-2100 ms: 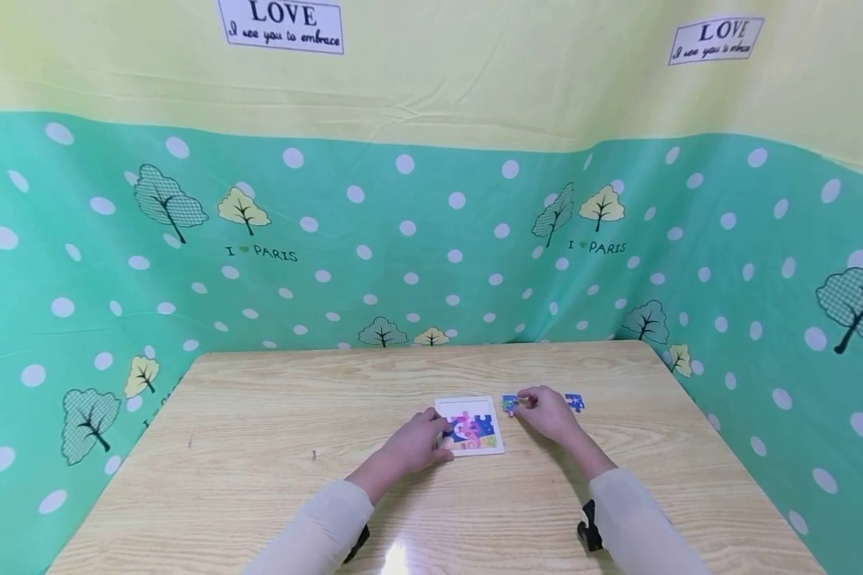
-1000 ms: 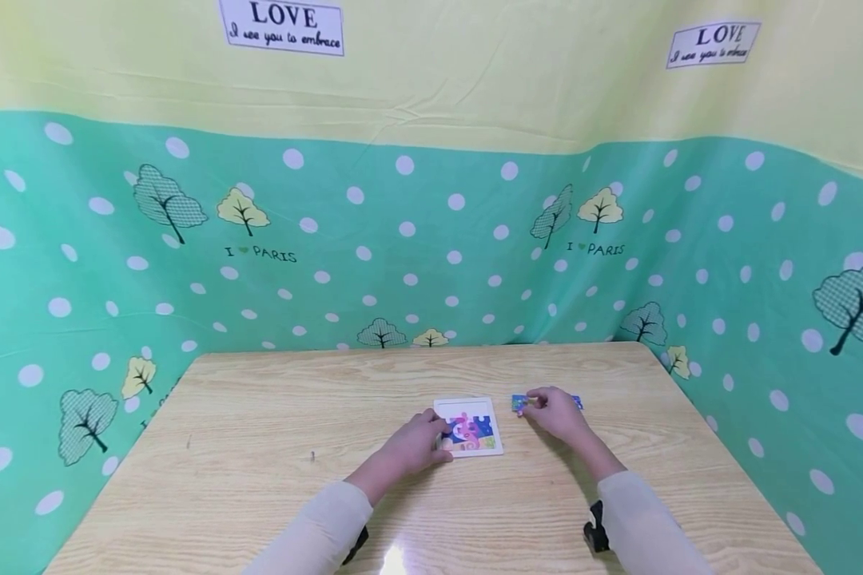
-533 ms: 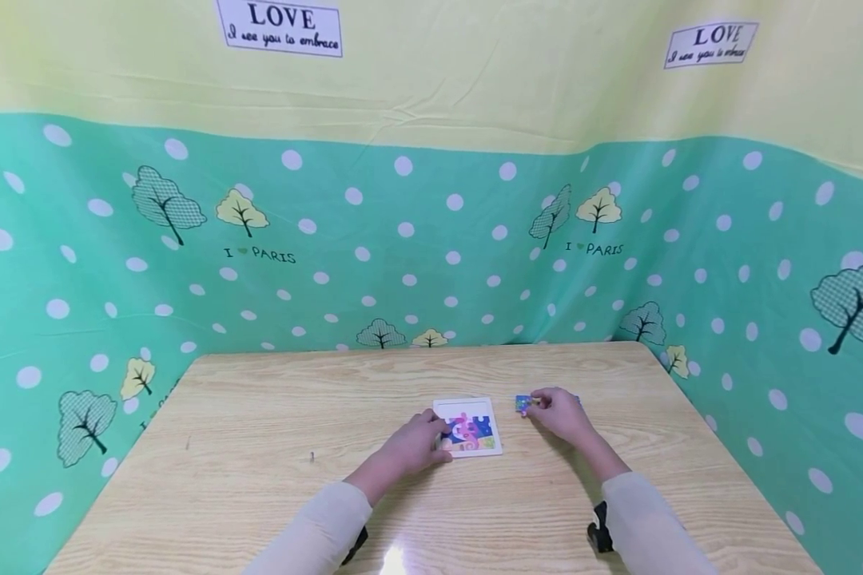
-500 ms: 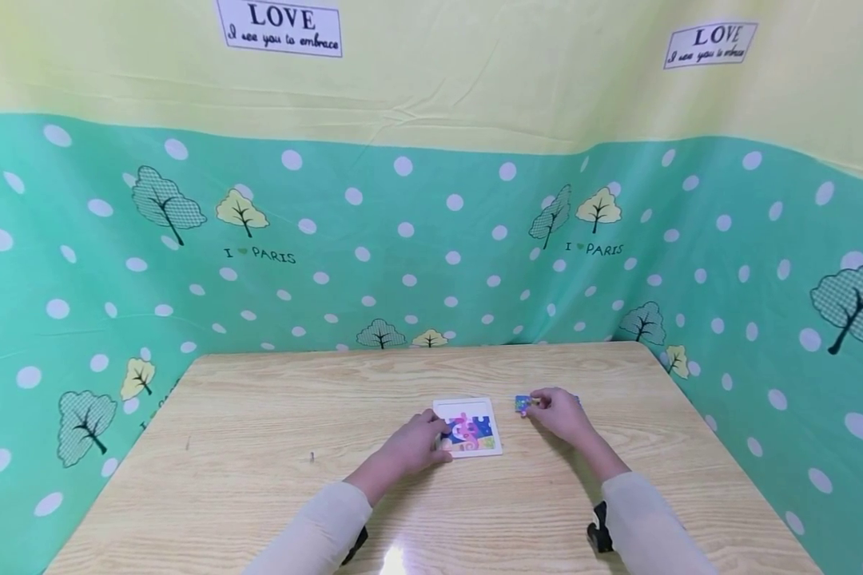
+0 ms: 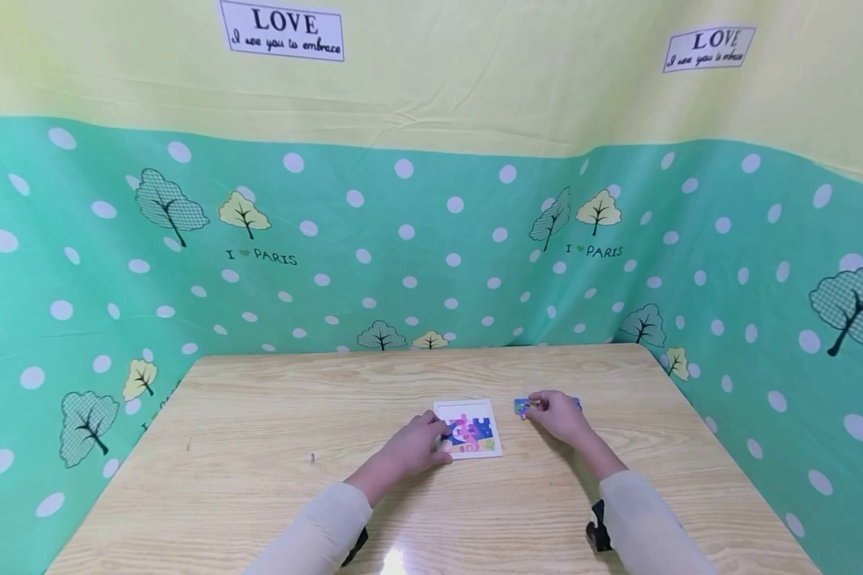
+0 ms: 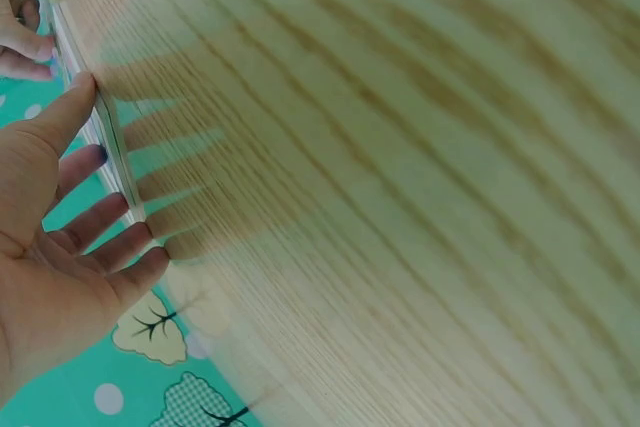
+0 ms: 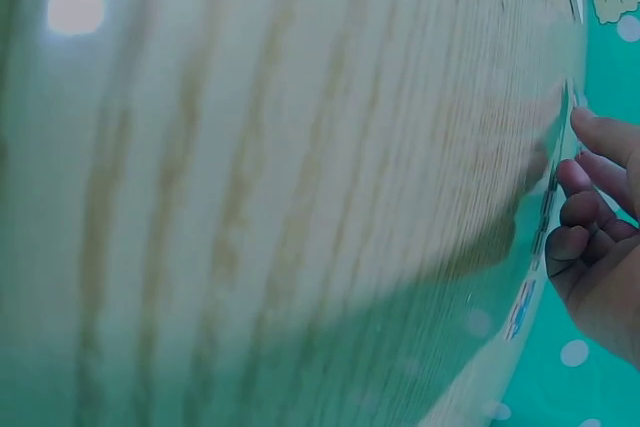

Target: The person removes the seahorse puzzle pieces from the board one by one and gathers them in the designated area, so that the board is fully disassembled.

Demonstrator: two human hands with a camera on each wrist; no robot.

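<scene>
A white puzzle tray (image 5: 467, 410) lies on the table, its lower part filled with blue and pink jigsaw pieces (image 5: 467, 434); its upper strip is bare white. My left hand (image 5: 410, 443) holds the tray at its left side, thumb by the near edge. In the left wrist view the fingertips (image 6: 120, 205) meet the tray's rim. To the right of the tray, my right hand (image 5: 562, 417) pinches a blue puzzle piece (image 5: 521, 406) between thumb and forefinger, close over the tabletop. The hand partly covers this piece.
Another blue puzzle piece (image 5: 578, 402) shows behind the right hand. A small dark mark (image 5: 312, 458) is on the wooden table (image 5: 259, 399) at left. Dotted green cloth (image 5: 410, 263) hangs along the back and sides.
My right hand has slid the blue piece a little to the right, away from the tray, and over the last half second stays nearly still. The left hand keeps its hold on the tray.
</scene>
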